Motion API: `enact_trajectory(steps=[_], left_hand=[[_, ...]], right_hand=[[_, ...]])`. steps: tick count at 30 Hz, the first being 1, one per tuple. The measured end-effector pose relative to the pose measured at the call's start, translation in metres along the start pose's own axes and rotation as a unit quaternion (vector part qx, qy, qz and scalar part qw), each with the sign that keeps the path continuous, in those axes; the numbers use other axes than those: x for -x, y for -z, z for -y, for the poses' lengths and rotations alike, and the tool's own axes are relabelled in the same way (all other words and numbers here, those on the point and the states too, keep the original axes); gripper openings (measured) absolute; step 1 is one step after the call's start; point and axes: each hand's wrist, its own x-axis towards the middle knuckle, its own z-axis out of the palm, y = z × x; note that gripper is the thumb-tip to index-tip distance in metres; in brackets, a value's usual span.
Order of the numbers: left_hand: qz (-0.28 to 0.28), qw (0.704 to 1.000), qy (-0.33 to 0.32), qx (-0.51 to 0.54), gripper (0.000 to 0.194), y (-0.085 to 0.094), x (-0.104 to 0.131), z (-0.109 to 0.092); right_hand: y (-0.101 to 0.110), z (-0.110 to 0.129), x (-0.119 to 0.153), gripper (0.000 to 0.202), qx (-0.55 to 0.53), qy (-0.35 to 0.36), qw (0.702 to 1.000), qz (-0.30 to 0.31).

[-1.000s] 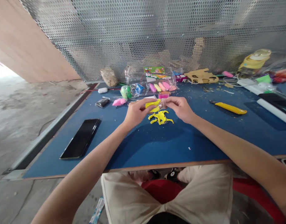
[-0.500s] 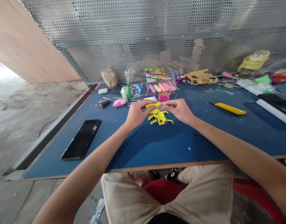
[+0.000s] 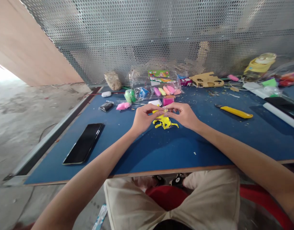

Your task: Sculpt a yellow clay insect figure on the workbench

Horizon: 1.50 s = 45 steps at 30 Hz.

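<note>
My left hand (image 3: 145, 117) is closed, thumb and fingers pinching a lump of yellow modelling clay (image 3: 155, 111) that its fingers mostly cover. Fingertip to fingertip with it, my right hand (image 3: 184, 115) pinches a crinkled clear plastic wrapper (image 3: 165, 109) beside the clay. Just below the hands, a yellow clay figure (image 3: 166, 123) with thin curved limbs lies on the blue tabletop (image 3: 147, 153); its upper part is hidden by the fingers. A magenta block (image 3: 168, 101) sits right behind my fingertips, near a white piece (image 3: 155, 102).
Wrapped clay sticks (image 3: 164, 91) and a pink clay packet (image 3: 123, 106) lie toward the back. A black phone (image 3: 83, 143) rests at left, a yellow utility knife (image 3: 236, 111) at right. Behind stands a perforated metal panel (image 3: 113, 38). A yellow-topped bottle (image 3: 260, 65) is back right.
My hands have come together, the right moving left and the left slightly right. The yellow clay in my left hand is now more covered by fingers. The clay figure has stayed put.
</note>
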Motion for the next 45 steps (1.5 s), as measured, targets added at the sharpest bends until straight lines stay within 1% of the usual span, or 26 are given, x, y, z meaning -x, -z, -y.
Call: enact_trajectory(steps=[4, 6, 9, 11, 14, 18, 22, 27, 31, 34, 36, 40, 43, 45], left_hand=[[0.011, 0.998, 0.056, 0.022, 0.034, -0.001, -0.001, -0.002], [0.024, 0.998, 0.056, 0.024, 0.033, -0.001, -0.001, -0.004], [0.043, 0.998, 0.033, 0.008, 0.032, 0.002, -0.002, -0.006], [0.034, 0.999, 0.021, -0.020, 0.031, 0.005, -0.003, -0.005], [0.005, 0.998, 0.012, -0.069, 0.030, 0.010, -0.004, -0.002], [-0.009, 0.996, 0.037, -0.080, 0.030, 0.013, -0.004, 0.000], [-0.019, 0.997, 0.058, -0.041, 0.026, 0.008, -0.001, -0.004], [-0.026, 0.995, 0.090, 0.031, 0.031, -0.002, 0.004, -0.009], [-0.043, 0.992, 0.102, 0.057, 0.031, -0.010, 0.008, -0.012], [-0.056, 0.989, 0.114, 0.070, 0.035, -0.014, 0.009, -0.014], [-0.051, 0.987, 0.125, 0.082, 0.039, -0.015, 0.009, -0.013], [-0.016, 0.987, 0.130, 0.094, 0.043, -0.015, 0.009, -0.009], [0.010, 0.989, 0.118, 0.085, 0.039, -0.014, 0.011, -0.010], [0.028, 0.992, 0.106, 0.068, 0.036, -0.011, 0.010, -0.013]], right_hand=[[0.000, 0.000, 0.001, 0.026, 0.020, 0.031, 0.999, 0.001], [0.003, -0.002, 0.001, 0.024, 0.036, 0.049, 0.998, -0.009], [0.007, -0.007, -0.001, 0.022, 0.053, 0.058, 0.996, -0.033], [0.010, -0.010, -0.002, 0.022, 0.055, 0.061, 0.996, -0.043], [0.012, -0.011, -0.001, 0.020, 0.054, 0.070, 0.995, -0.052], [0.011, -0.010, 0.001, 0.020, 0.059, 0.079, 0.993, -0.065], [0.010, -0.010, 0.002, 0.018, 0.043, 0.087, 0.994, -0.051], [0.009, -0.012, 0.002, 0.024, 0.019, 0.076, 0.996, -0.043], [0.008, -0.013, 0.001, 0.020, 0.011, 0.087, 0.996, -0.029], [0.006, -0.011, 0.000, 0.020, 0.026, 0.103, 0.994, -0.029], [0.004, -0.011, 0.000, 0.021, 0.048, 0.111, 0.992, -0.025], [0.003, -0.011, 0.001, 0.021, 0.089, 0.127, 0.988, -0.017], [0.004, -0.006, 0.002, 0.020, 0.103, 0.130, 0.986, -0.004], [0.005, -0.001, 0.002, 0.020, 0.096, 0.117, 0.988, 0.017]])
